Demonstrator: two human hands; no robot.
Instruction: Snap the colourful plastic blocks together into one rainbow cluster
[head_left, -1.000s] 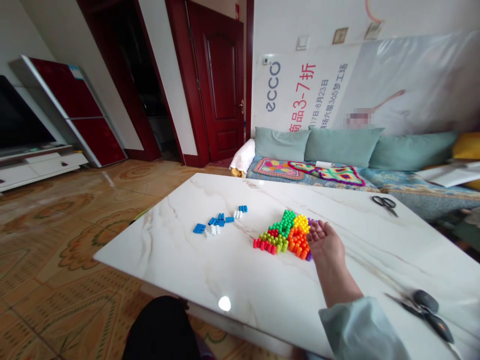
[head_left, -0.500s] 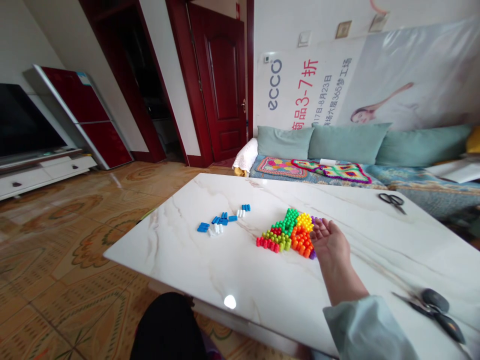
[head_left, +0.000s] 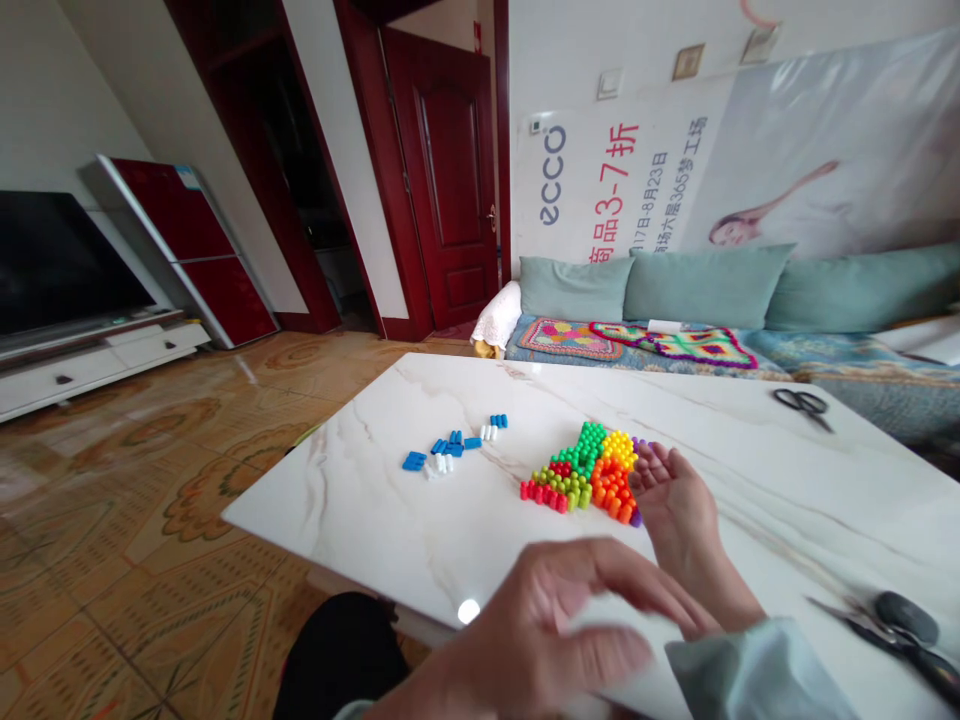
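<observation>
My right hand (head_left: 679,500) is palm up beside a cluster of colourful beads, its fingers loosely curled and apart, with nothing visible in the palm. The cluster has green beads (head_left: 587,447), yellow beads (head_left: 619,450), orange beads (head_left: 611,490), and red beads (head_left: 544,496) at its near left. Purple beads (head_left: 637,519) show at its right edge, partly hidden by that hand. In the foreground, slightly blurred, my left hand (head_left: 555,630) hovers over the near table edge with thumb and fingers apart. Its fingertips overlap my right wrist in view; contact is unclear.
Several blue beads (head_left: 414,461) and white beads (head_left: 444,463) lie left of the cluster on the white marbled table (head_left: 337,500). Black-handled scissors (head_left: 802,402) rest at the far right, another dark pair (head_left: 892,630) at the near right. A sofa (head_left: 817,350) stands behind.
My left hand has come into view from below, reaching toward my right wrist. My right hand stays beside the beads. The whole view has shifted slightly.
</observation>
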